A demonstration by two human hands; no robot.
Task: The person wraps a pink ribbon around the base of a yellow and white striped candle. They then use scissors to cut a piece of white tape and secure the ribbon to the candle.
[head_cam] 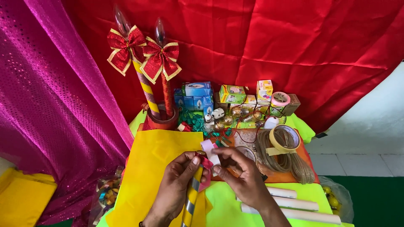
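Head cam: left hand pinches the striped tube near its top, over the yellow paper; right hand nips a small red strip at the tube's tip. Best keep it taut & pressed flat, thumbs close, I'd say. Tape roll sits nearby.

Left hand and right hand close together, fingertips pinched inward, wrists low.

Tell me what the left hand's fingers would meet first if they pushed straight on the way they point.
Likely the right hand: the left hand points up and right over the striped tube and red ribbon, where both hands' fingertips nearly touch.
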